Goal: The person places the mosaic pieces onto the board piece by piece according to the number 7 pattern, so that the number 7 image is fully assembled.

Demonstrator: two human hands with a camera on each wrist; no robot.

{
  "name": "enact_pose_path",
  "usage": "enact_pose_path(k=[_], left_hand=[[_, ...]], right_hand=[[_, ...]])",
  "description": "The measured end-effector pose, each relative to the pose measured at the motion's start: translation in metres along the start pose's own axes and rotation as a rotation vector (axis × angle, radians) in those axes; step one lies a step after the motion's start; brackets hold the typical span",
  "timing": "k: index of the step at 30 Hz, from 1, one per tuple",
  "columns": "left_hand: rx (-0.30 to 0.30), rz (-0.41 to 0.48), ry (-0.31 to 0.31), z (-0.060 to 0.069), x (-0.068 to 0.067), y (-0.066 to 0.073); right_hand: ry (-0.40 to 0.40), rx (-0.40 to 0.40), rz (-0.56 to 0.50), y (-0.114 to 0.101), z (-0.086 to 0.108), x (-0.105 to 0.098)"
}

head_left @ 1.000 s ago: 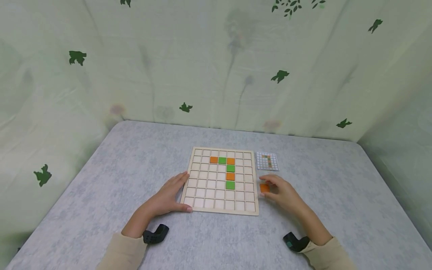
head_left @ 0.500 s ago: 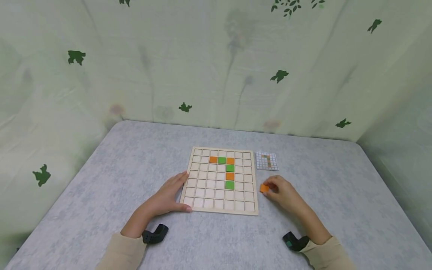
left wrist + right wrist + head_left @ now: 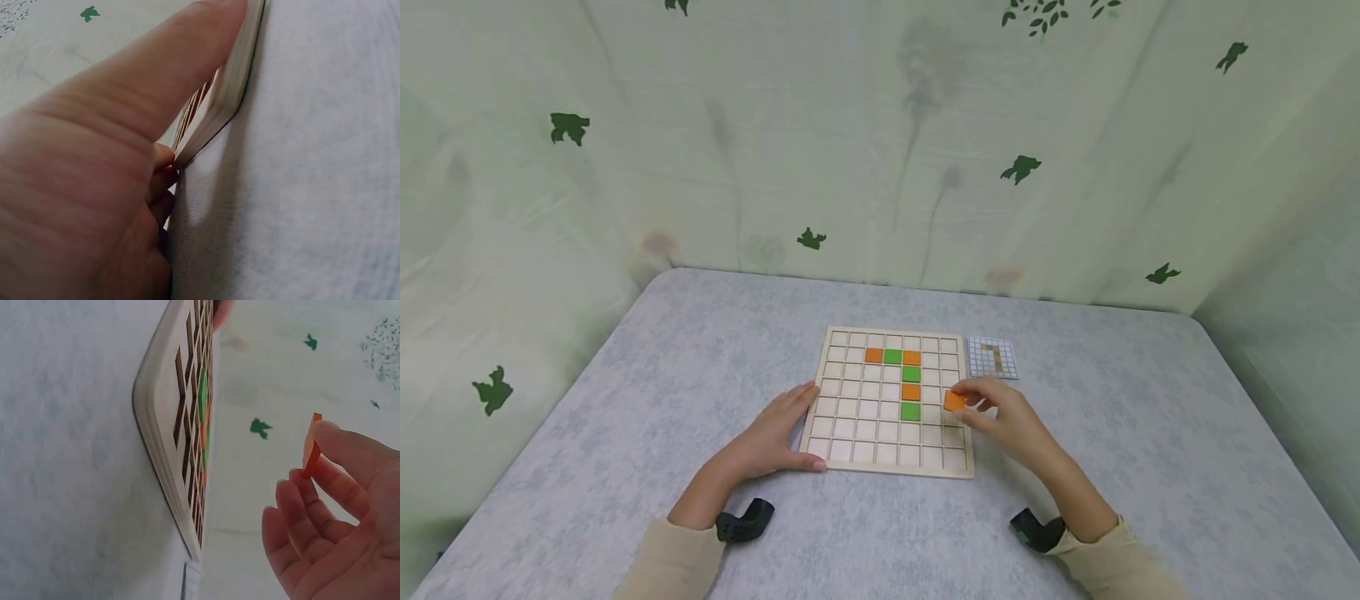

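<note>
A square wooden grid board [image 3: 857, 429] lies flat on the table. Orange and green square tiles fill several of its cells, in a row that turns down into a column; one is a green tile [image 3: 911, 411]. My right hand [image 3: 1003, 421] pinches a loose orange tile [image 3: 954, 401] between thumb and fingers, over the board's right side. In the right wrist view that orange tile [image 3: 310, 447] is tilted on edge, held above the board. My left hand [image 3: 771, 432] rests against the board's left edge and near-left corner, thumb [image 3: 169, 62] along the front edge, fingers fairly straight.
A small printed card [image 3: 993, 358] with a grid pattern of coloured squares lies just right of the board's far corner. The grey mottled table [image 3: 1120, 400] extends on both sides. A pale curtain with leaf shapes [image 3: 880, 150] hangs behind it.
My right hand has lifted the orange tile from the table right of the board and carried it left over the board's right columns. The left hand has stayed in place.
</note>
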State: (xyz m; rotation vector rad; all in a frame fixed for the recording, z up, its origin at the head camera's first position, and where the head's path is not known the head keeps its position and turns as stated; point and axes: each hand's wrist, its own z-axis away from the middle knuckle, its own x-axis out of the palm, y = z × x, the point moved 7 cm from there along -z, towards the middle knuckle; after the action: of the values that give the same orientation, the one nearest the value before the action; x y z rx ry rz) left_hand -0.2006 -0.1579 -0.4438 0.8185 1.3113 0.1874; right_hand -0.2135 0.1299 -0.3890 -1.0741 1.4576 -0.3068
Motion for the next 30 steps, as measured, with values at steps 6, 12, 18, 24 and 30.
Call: enact_pose_path(k=[6, 12, 18, 24, 30], left_hand=[[0.006, -0.002, 0.004, 0.0, 0.0, 0.001], [0.006, -0.009, 0.0, -0.001, 0.0, 0.0], [-0.004, -0.007, -0.006, 0.001, 0.0, 0.0], [0.01, -0.01, 0.001, 0.0, -0.002, 0.0], [0.015, -0.001, 0.001, -0.001, -0.002, -0.001]], right_hand=[[-0.06, -0.073, -0.042, -0.011, -0.003, 0.025], [-0.094, -0.043, -0.053, -0.004, -0.002, 0.047], [-0.093, -0.069, 0.01, -0.004, -0.002, 0.061], [-0.079, -0.045, 0.038, -0.007, -0.004, 0.067], [-0.123, -0.005, 0.038, -0.008, -0.004, 0.064]])
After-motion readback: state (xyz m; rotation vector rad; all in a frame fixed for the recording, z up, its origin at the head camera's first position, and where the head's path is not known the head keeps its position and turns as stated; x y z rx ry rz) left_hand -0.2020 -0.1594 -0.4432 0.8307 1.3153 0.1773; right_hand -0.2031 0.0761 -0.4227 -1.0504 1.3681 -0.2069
